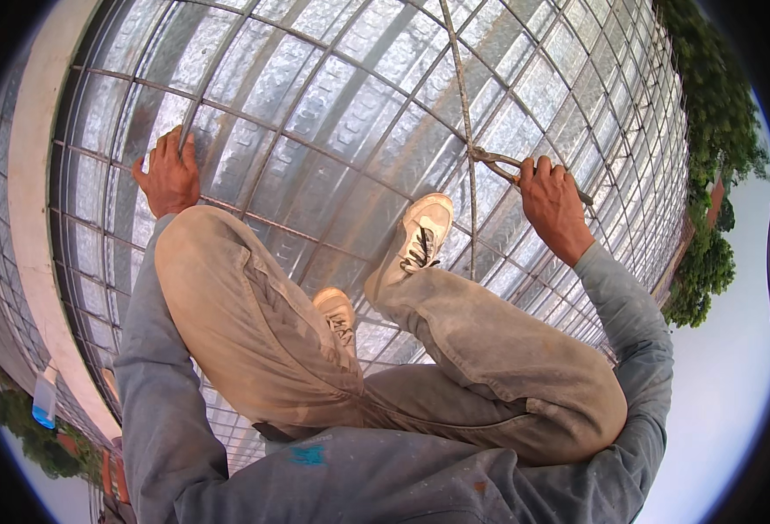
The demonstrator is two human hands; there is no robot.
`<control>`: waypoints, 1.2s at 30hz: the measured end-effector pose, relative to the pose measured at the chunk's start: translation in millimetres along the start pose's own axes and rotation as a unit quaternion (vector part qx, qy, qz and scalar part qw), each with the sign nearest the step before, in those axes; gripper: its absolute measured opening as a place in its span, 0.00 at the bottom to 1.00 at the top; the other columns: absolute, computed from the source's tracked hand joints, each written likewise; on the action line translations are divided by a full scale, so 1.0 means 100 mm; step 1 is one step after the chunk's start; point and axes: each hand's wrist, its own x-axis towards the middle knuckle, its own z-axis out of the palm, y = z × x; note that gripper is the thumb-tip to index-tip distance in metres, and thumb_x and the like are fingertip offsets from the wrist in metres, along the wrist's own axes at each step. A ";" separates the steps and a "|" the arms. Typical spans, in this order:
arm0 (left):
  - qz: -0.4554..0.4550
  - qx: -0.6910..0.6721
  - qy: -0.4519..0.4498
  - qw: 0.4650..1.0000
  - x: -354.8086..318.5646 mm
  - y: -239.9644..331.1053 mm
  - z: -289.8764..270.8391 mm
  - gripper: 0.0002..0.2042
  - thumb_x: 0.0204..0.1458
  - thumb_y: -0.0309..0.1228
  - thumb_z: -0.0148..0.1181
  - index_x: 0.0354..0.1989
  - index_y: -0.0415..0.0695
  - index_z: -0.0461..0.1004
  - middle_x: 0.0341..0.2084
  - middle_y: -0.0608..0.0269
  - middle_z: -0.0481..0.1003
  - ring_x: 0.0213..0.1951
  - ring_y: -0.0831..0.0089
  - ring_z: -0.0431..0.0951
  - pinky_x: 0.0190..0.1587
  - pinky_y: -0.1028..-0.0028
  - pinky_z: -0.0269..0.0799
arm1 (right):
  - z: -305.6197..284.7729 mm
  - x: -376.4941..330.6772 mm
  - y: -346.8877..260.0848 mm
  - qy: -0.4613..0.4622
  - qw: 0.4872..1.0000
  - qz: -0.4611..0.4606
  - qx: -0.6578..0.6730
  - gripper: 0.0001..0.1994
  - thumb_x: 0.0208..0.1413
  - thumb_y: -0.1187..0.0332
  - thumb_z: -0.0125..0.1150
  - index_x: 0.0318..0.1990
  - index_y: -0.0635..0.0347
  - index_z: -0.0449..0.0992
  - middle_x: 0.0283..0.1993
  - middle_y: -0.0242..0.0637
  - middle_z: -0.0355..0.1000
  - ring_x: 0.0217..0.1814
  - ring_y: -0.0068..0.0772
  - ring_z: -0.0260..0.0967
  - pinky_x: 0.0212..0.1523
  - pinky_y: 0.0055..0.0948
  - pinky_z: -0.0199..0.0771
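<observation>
My right hand is closed round the handles of worn steel pincers. Their jaws are at a crossing of the steel reinforcing mesh, where a thicker rusty ribbed bar runs lengthwise. Any wire in the jaws is too small to make out. Farther left, my left hand rests on the mesh with its fingers bent about a thin reinforcing bar, which passes between its fingertips. Under the mesh lies shiny ribbed metal decking.
My two shoes, a nearer one and a farther one, stand on the mesh between my bent knees. A pale edge board borders the mesh at left. Near it is a blue-and-clear object. Trees rise beyond the right edge.
</observation>
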 end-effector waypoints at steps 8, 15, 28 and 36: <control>-0.005 0.004 -0.013 1.000 0.05 0.01 -0.02 0.22 0.74 0.51 0.46 0.68 0.58 0.75 0.63 0.71 0.78 0.63 0.71 0.76 0.74 0.47 0.50 | -0.07 0.49 0.50 -0.403 0.754 0.055 0.516 0.18 0.68 0.58 0.69 0.39 0.67 0.73 0.32 0.41 0.75 0.27 0.29 0.76 0.26 0.32 0.78; -0.008 -0.008 -0.013 1.000 0.04 0.02 0.00 0.22 0.74 0.51 0.46 0.68 0.59 0.74 0.62 0.71 0.78 0.64 0.72 0.76 0.74 0.46 0.49 | -0.31 0.40 0.53 -0.301 0.884 0.007 0.359 0.21 0.53 0.69 0.78 0.50 0.65 0.73 0.33 0.40 0.77 0.33 0.35 0.81 0.35 0.38 0.81; -0.017 0.004 -0.018 1.000 0.07 0.06 -0.01 0.22 0.74 0.51 0.45 0.68 0.59 0.75 0.63 0.71 0.78 0.64 0.72 0.76 0.75 0.47 0.49 | 0.15 0.01 0.87 0.124 0.979 -0.158 -0.031 0.26 0.69 0.58 0.65 0.67 0.65 0.71 0.59 0.49 0.75 0.58 0.43 0.75 0.59 0.43 0.77; -0.011 0.004 -0.010 1.000 0.08 0.07 -0.04 0.22 0.74 0.51 0.47 0.68 0.59 0.75 0.63 0.72 0.78 0.63 0.72 0.77 0.75 0.46 0.50 | 0.02 0.07 0.86 -0.317 0.687 0.106 0.645 0.25 0.78 0.50 0.49 0.43 0.66 0.79 0.24 0.40 0.78 0.18 0.32 0.74 0.21 0.33 0.79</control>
